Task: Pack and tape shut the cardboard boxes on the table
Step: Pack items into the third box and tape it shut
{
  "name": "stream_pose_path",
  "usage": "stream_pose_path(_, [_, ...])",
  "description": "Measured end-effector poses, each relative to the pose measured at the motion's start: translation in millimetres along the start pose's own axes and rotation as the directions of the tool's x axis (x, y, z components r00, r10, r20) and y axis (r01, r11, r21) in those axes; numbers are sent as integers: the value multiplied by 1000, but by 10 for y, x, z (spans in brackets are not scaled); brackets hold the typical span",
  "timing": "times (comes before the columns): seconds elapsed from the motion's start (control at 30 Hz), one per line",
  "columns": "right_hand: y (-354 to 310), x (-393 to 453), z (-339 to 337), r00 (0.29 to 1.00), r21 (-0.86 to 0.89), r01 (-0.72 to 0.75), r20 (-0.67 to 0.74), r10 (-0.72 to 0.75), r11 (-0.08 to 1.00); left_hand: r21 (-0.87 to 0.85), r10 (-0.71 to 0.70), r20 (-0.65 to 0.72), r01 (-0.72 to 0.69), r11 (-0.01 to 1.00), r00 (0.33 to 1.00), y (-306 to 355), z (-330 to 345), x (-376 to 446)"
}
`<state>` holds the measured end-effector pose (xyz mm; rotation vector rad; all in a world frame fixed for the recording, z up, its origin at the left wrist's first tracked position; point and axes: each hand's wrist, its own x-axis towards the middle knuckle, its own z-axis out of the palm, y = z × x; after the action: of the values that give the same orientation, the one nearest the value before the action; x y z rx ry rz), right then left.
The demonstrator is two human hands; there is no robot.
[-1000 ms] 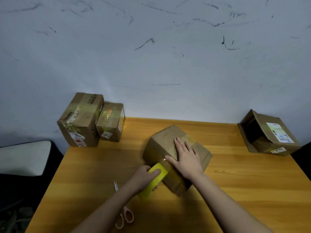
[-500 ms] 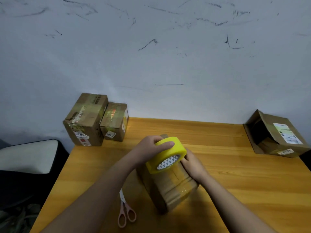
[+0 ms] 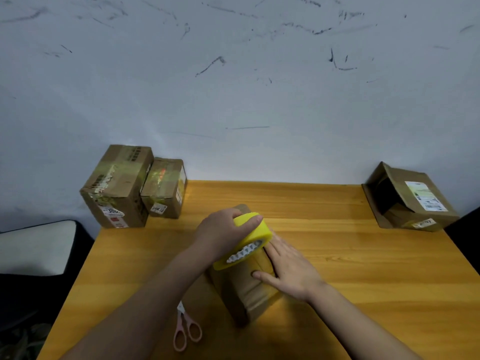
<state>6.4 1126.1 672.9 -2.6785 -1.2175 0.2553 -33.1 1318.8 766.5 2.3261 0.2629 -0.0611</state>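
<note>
Head view: the left hand (image 3: 223, 229) grips a yellow tape roll (image 3: 246, 242) atop the cardboard box (image 3: 246, 289) mid-table (image 3: 363, 268); the right hand (image 3: 291, 268) lies flat, fingers straight, on the box beside the roll.

The tape roll (image 3: 246, 237) is bright yellow, its core printed with white and dark triangles. The box (image 3: 249, 289) under it is plain brown cardboard, as are the two stacked boxes (image 3: 122, 185) with white and red labels and the open box (image 3: 413, 198) with a white printed label. The tabletop (image 3: 363, 255) is orange wood grain. The scissors (image 3: 187, 331) have pale pink handles. The wall (image 3: 233, 87) is grey-white with dark scuffs.
</note>
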Motion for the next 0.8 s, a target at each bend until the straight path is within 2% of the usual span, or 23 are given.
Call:
stream_pose_path(0.1, [-15,-8,2,1000,21,6,3,-6,1000,289,-35,30,25,957,999,50,-42,-43])
stream_pose_path(0.2, [14,2,-2,1000,19,-4,9,4,1000,504,-131,92,68,861,987,25,-157,-87])
stream_pose_path(0.3, [36,6,-13,1000,5,-8,22,7,1000,621,-257,171,99,778,951,-105,-327,-145])
stream_pose_path(0.43, [-2,-2,0,1000,-3,-4,15,4,1000,623,-336,183,156,767,924,-294,-321,-246])
stream_pose_path(0.63, [-27,0,-28,999,19,-15,30,15,1000,565,-372,193,207,799,908,-471,-180,-326])
stream_pose_path(0.7, [-90,0,-48,997,68,-71,-3,71,995,536,-357,171,217,816,918,-525,-120,-361])
stream_pose_path(0.8, [-363,151,-50,946,140,-253,-174,275,957,463,-321,138,226,857,937,-617,-66,-441])
